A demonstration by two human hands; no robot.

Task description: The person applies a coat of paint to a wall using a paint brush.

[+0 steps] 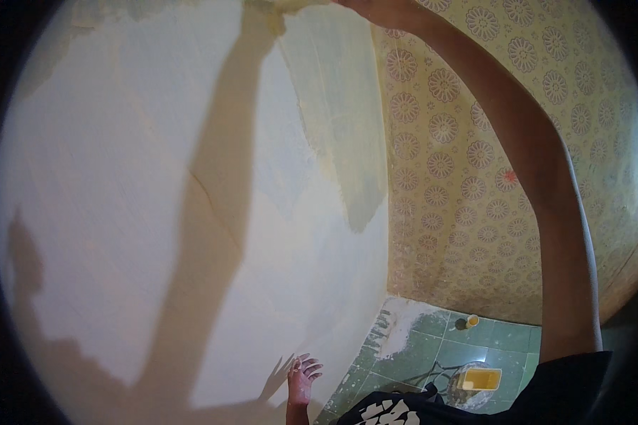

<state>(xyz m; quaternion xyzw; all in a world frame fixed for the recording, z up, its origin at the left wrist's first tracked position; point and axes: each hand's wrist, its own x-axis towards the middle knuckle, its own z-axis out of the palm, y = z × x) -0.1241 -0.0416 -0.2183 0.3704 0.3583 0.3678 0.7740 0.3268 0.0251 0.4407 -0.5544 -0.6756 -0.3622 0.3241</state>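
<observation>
My right arm stretches up to the top of the view, where my right hand point(388, 11) is cut off by the edge at the wall corner. Its fingers are mostly out of view, so any held thing is hidden. Below, my left hand point(302, 378) is raised close to the white wall point(111, 175), fingers apart and marked with whitish residue. Nothing sits in it. A pale greenish-yellow smeared patch point(340, 106) runs down the wall beside the corner, tapering to a ragged lower end. More of this darker coating point(48, 69) shows at the upper left.
A yellow wall point(436, 175) with a flower pattern meets the white wall at the corner. On the green tiled floor point(425, 350) are white residue point(399, 326), a small yellow cup-like object point(472, 321) and a yellow rectangular container point(489, 379) resting on a round, whitish-stained support point(460, 397).
</observation>
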